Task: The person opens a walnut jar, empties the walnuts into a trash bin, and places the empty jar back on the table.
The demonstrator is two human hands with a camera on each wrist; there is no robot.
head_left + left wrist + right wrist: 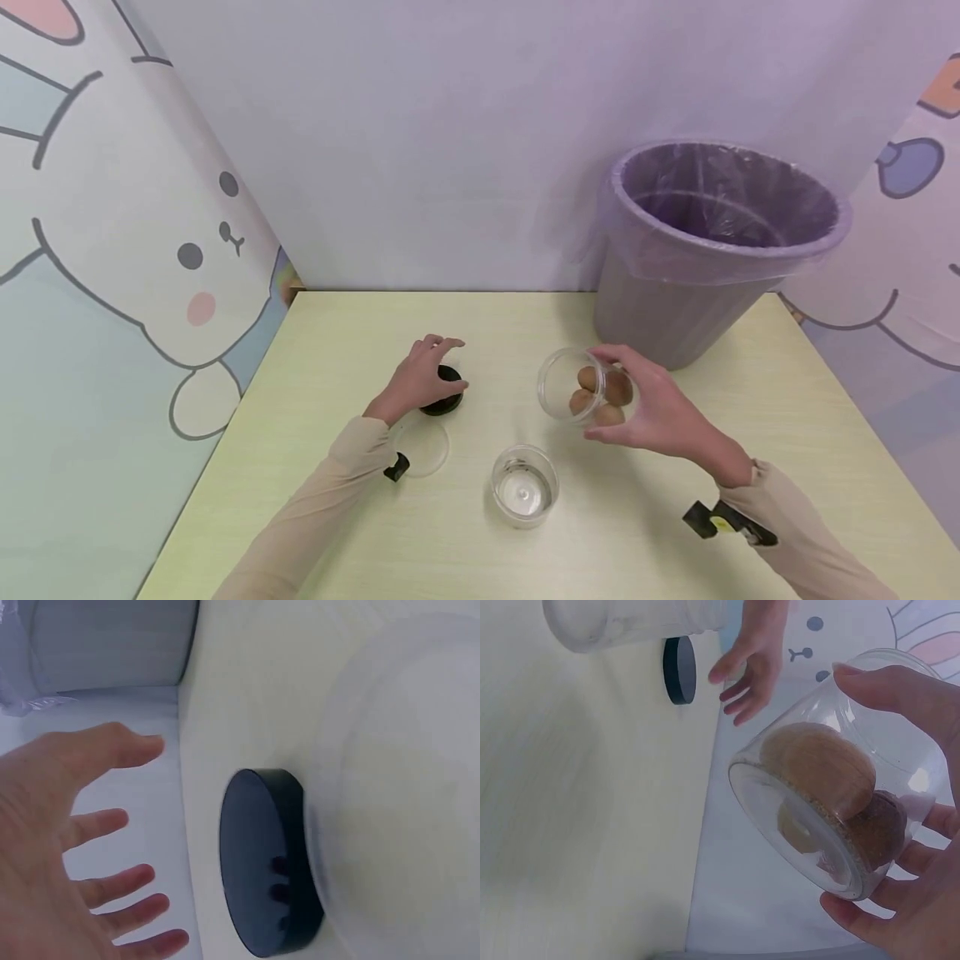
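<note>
My right hand [656, 408] grips a clear jar [761, 817] from the side. The jar is tilted and raised off the table, with several brown, rounded, nut-like pieces [821, 769] inside; their exact kind is hard to tell. Over a black round lid [255, 862] hovers my left hand [420, 379], its fingers spread and curved, holding nothing. In the left wrist view a gap shows between that hand and the lid. Beside the black lid, partly under the left wrist, lies a clear round lid [444, 450]. A second clear jar [525, 523] stands upright between the hands.
A large grey bin [667, 308] with a clear plastic liner stands at the table's back right. The pale wooden table [360, 542] meets a plain wall [420, 167] at the back. Cartoon-printed panels [112, 192] flank it on both sides.
</note>
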